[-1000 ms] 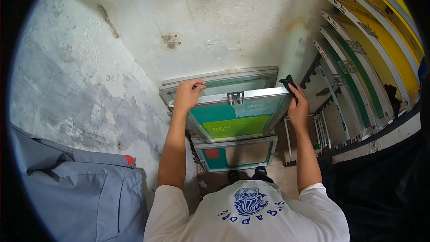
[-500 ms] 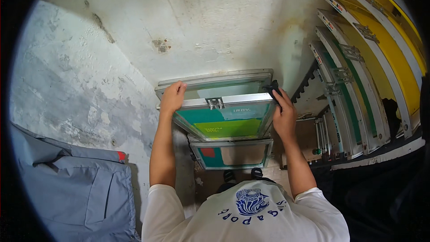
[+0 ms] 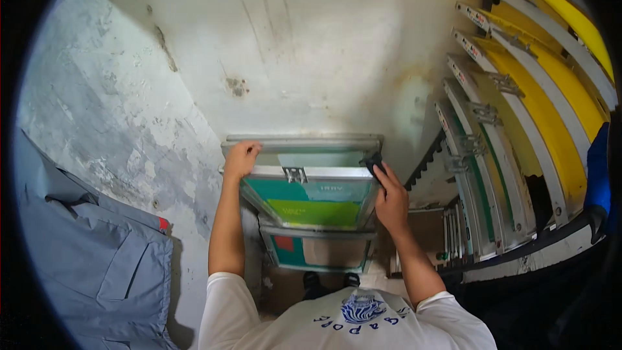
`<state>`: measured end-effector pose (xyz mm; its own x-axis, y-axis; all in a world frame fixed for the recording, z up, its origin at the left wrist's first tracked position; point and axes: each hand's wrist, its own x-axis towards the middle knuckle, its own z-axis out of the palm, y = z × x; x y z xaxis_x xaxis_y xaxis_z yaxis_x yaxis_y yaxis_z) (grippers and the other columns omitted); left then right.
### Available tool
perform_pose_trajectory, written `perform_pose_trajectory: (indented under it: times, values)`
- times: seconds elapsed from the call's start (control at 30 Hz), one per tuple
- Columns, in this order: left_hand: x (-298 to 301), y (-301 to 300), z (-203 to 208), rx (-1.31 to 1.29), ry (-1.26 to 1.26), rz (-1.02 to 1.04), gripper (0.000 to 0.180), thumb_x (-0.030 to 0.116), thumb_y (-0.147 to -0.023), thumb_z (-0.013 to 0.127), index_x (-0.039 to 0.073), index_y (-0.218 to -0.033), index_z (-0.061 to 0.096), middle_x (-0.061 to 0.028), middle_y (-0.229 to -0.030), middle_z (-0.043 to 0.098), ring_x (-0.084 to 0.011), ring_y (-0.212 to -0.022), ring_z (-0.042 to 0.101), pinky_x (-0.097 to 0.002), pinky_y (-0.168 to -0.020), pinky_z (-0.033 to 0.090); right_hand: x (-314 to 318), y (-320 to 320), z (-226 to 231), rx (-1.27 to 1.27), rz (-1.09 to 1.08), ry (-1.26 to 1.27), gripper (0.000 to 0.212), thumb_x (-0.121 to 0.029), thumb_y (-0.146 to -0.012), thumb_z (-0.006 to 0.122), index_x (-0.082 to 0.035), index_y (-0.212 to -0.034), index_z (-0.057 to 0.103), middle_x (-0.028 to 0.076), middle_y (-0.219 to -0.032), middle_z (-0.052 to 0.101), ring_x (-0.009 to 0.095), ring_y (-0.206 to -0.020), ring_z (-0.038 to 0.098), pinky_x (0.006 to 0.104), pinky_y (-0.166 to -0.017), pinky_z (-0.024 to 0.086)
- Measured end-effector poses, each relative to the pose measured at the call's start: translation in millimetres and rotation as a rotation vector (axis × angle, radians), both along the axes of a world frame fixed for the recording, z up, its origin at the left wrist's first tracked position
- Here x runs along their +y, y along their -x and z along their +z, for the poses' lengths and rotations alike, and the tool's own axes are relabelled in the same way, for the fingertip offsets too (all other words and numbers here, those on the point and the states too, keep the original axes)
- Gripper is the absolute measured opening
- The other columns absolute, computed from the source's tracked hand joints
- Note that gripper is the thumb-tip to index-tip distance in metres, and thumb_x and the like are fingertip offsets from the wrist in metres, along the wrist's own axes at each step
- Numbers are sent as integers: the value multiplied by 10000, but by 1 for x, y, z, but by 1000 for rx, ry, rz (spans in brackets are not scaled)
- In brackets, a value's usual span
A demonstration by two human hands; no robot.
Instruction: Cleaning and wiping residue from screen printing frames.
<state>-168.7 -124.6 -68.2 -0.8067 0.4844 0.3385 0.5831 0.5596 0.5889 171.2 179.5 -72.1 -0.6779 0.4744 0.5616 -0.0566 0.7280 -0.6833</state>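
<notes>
An aluminium-edged screen printing frame (image 3: pixel 330 173) with teal and lime-green mesh leans in front of me, a metal clip (image 3: pixel 295 174) at the middle of its top bar. My left hand (image 3: pixel 241 159) is curled over its upper left corner. At the upper right corner my right hand (image 3: pixel 391 198) pinches a black cloth (image 3: pixel 374 163) against the frame, fingers bent and thumb partly hidden. Close behind stands another metal frame (image 3: pixel 311 144) with pale mesh. Lower down, near my feet, rests a teal frame (image 3: pixel 324 263) with a red patch and a brownish area.
Many yellow and green screen frames (image 3: pixel 528 116) stand in a rack on the right, with a black toothed strip (image 3: pixel 424 162) beside it. A grey jacket (image 3: pixel 97 253) hangs at the left against the peeling wall (image 3: pixel 123 97). A stained wall (image 3: pixel 311 58) rises ahead.
The whole view has shifted, so the frames and my hands sit lower and slightly left in the picture. Both hands keep their places at the frame's top corners.
</notes>
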Motion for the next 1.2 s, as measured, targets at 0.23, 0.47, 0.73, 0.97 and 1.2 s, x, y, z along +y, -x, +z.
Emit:
perform_pose_trajectory:
  times: [0.23, 0.47, 0.73, 0.97, 1.2]
  values:
    - [0, -6, -13, -30, -148, 21, 207, 182, -942, 715, 72, -1106, 777, -158, -1000, 767, -272, -866, 733, -366, -825, 569, -6, 5, -13, 30, 10, 21, 545, 135, -879, 523, -54, -1365, 677, 223, -1469, 600, 428, -1318, 601, 417, -1081, 494]
    - [4, -17, 6, -111, 87, 86, 269, 312, -963, 706, 58, -887, 752, -100, -766, 740, -256, -712, 710, -388, -674, 528, -4, 7, -21, 38, -1, 55, 525, 82, -884, 531, -71, -1361, 685, 219, -1479, 590, 428, -1308, 604, 435, -1083, 500]
    - [24, -34, -1, -21, 112, 76, 522, 483, -1038, 568, 14, -816, 626, -236, -759, 635, -473, -764, 632, -527, -660, 467, 6, 1, -23, 66, -50, 86, 495, 117, -881, 513, -20, -1322, 693, 248, -1454, 599, 439, -1319, 595, 438, -1091, 494]
    - [55, -66, 6, -20, 40, 5, 340, 388, -1037, 584, 73, -948, 677, -191, -835, 706, -443, -809, 670, -531, -696, 499, 19, -3, -39, 85, -231, 61, 471, 119, -869, 539, -3, -1295, 697, 244, -1434, 617, 425, -1327, 595, 441, -1110, 480]
    - [71, -71, 1, 26, -111, -150, 168, 240, -943, 716, 90, -1002, 762, -132, -892, 750, -347, -834, 720, -436, -727, 546, -2, -4, -19, -38, -173, 29, 601, 125, -828, 545, -74, -1382, 665, 226, -1496, 570, 415, -1305, 606, 405, -1064, 514]
